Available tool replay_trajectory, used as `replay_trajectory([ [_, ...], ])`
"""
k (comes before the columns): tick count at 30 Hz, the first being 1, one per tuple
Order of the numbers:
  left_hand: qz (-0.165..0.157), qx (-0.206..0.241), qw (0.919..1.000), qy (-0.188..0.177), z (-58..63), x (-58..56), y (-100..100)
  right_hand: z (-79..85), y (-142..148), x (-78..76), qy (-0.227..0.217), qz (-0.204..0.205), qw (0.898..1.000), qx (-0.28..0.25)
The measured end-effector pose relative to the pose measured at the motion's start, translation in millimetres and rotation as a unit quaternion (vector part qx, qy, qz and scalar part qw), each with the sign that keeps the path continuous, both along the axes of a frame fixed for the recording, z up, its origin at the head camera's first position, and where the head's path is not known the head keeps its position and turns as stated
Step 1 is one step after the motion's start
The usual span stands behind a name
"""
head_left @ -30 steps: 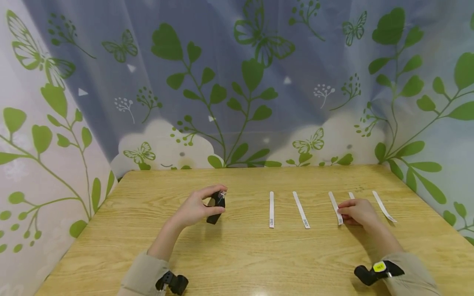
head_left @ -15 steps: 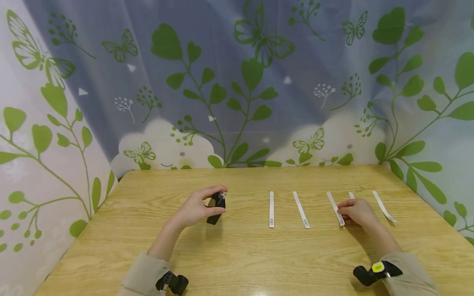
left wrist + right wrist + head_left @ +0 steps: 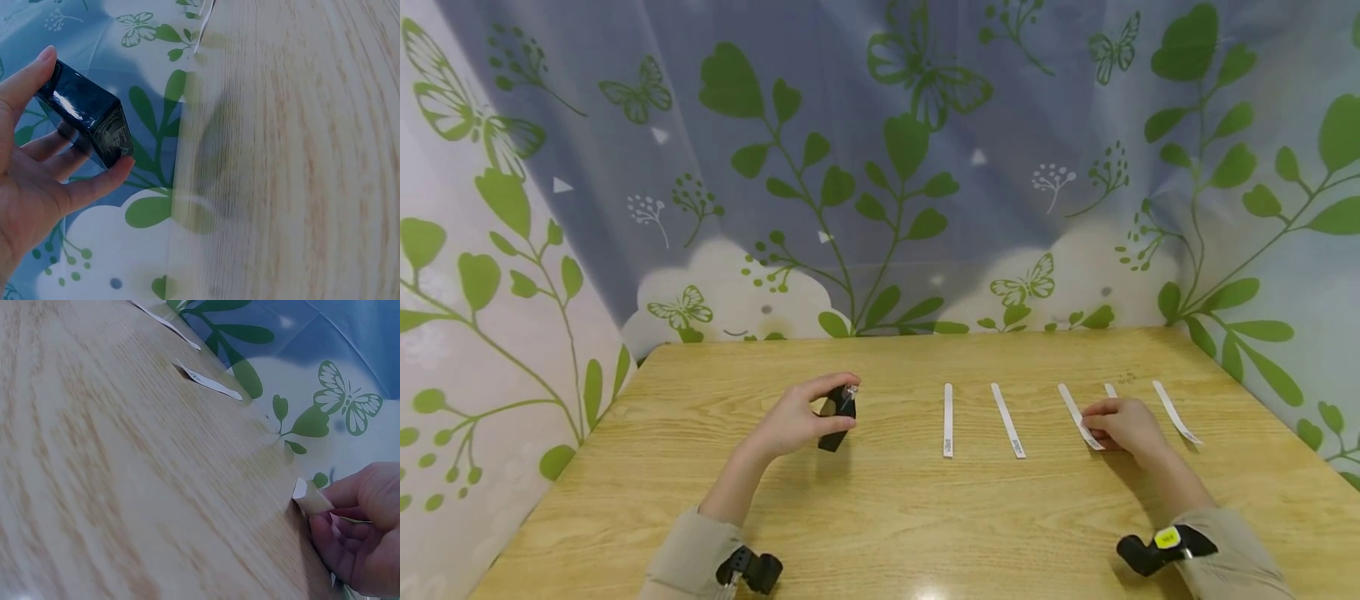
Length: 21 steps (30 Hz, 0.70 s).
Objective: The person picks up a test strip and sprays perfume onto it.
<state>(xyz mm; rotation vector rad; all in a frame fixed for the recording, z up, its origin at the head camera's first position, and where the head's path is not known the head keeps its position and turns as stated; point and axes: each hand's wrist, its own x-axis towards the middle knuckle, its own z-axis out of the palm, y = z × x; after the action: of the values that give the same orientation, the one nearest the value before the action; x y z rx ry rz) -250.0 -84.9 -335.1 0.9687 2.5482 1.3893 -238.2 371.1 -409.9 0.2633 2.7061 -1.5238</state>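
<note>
So the white paper strip (image 3: 1070,407) in play sits just left of the right hand (image 3: 1126,427), touching its fingertips. Its long axis runs away from the person, the far end tipping off to the hand's left and the near end kinking in under the fingers. In the right wrist view that end looks bent up a bit, and the right hand is pinching it between thumb and finger. That's the nearer hand by a lot; the left one is well apart.

Compared with a second ago, the strip is more slanted: the near end has swung toward the hand's palm side, the far end a touch outward. The other strips and the left hand look pretty much the same.

Further out, one partly hidden strip (image 3: 1110,389) pokes out just beyond the right hand, and a curled strip (image 3: 1177,412) lies to its right. Left of it there's a slanted strip (image 3: 1008,421), then a straight strip (image 3: 948,421). Past those, the left hand (image 3: 797,417) grips a dark glossy block (image 3: 841,407), seemingly held above the counter (image 3: 887,525).
</note>
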Motion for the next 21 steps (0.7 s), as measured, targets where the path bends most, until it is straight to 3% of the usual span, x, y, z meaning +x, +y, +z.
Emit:
replay_trajectory([
  [9,0.004,0.002,1.0,0.003,-24.1,-20.6,-5.8,2.5,3.8,-0.1,0.001,0.0,0.999,-0.032],
  [16,0.006,0.02,0.9997,-0.015,-23.3,-20.1,-8.6,20.6,-2.7,1.3,0.026,0.018,0.999,0.013],
  [21,0.007,0.024,0.9995,-0.021,-21.4,-19.4,-8.8,32.8,-13.4,0.0,0.019,0.032,0.999,0.026],
])
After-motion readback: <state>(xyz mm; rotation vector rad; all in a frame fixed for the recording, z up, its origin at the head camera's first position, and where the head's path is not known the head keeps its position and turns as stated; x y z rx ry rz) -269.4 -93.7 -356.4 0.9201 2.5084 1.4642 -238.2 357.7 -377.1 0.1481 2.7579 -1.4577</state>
